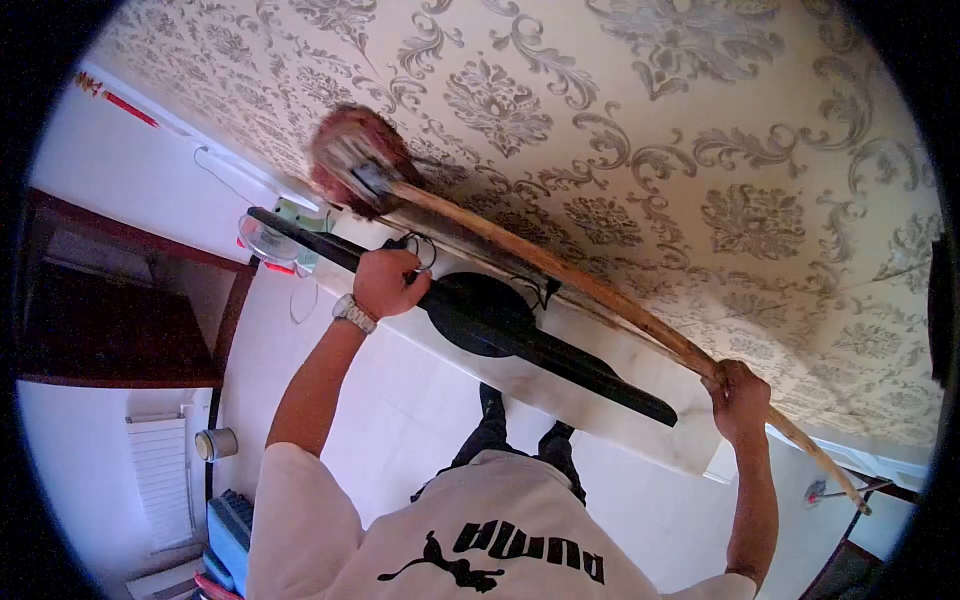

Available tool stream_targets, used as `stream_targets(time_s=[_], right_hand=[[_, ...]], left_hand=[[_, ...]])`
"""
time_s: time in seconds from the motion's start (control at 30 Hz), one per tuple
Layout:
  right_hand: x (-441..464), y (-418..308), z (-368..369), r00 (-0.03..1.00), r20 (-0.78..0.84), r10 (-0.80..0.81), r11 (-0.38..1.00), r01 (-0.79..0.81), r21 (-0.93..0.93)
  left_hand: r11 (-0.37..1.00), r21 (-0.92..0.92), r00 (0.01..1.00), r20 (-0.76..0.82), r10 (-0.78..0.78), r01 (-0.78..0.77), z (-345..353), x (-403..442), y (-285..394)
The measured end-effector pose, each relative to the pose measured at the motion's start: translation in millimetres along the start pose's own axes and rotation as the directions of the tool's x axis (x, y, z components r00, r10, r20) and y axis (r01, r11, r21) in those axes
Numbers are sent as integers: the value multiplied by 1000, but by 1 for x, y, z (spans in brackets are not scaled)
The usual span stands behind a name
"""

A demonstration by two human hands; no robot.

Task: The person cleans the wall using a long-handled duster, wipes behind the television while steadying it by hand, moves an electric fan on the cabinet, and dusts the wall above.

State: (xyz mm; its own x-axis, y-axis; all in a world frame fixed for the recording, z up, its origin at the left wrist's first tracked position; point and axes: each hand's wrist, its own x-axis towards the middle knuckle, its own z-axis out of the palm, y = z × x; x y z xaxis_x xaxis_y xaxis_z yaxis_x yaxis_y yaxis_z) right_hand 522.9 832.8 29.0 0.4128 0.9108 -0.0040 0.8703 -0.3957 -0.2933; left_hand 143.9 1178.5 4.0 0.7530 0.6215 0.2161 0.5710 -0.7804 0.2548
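My right hand (741, 398) is closed round the lower part of a long wooden-handled mop (560, 268). Its shaggy reddish-brown head, blurred, is up against the patterned wallpaper at upper left. With its fingers curled, my left hand (388, 283) grips the top edge of a black flat-screen television (580, 375), seen from above as a thin dark strip. Part of a round black base (482, 310) shows behind the screen. A metal-band watch (355, 313) is on my left wrist.
The television stands on a pale marble-look ledge (660, 430) along the wallpapered wall (620, 150). Black cables (545, 290) lie behind it. A clear round container (265, 240) and a green-and-white object (300, 220) sit at its left end. Dark wooden furniture (120, 300) is at left.
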Motion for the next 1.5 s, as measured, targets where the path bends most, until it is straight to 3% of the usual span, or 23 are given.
stream_targets(time_s=[0.23,0.33,0.4,0.53,0.87,0.97,1.07,1.33,1.4,1.5], right_hand=[[-52,48,1,990,75,120,982,-107,-158],[-65,59,3,995,43,89,984,-81,-158],[-69,63,-2,952,206,227,944,-162,-289],[-83,78,-6,941,217,259,931,-183,-315],[-132,89,-56,970,82,230,929,-193,-316],[-161,115,-64,980,-67,189,934,-200,-295],[-176,123,-72,981,-54,186,948,-194,-253],[-108,86,-21,975,70,211,953,-189,-236],[-73,60,-12,972,126,199,951,-161,-263],[-26,38,20,997,70,33,981,-19,-194]], left_hand=[[999,-3,999,-25,-33,33,3,2,3],[999,-18,998,-42,-41,40,3,1,5],[996,-5,996,19,-89,89,0,3,7],[999,17,999,-15,-35,35,4,2,5],[998,22,998,8,-63,63,1,0,5],[994,31,994,37,-103,102,-4,3,15],[993,38,993,35,-110,108,-3,3,15],[996,74,998,24,-60,58,0,2,8],[994,-9,994,27,-108,108,-1,2,11],[997,-7,997,2,-82,82,-3,1,8]])
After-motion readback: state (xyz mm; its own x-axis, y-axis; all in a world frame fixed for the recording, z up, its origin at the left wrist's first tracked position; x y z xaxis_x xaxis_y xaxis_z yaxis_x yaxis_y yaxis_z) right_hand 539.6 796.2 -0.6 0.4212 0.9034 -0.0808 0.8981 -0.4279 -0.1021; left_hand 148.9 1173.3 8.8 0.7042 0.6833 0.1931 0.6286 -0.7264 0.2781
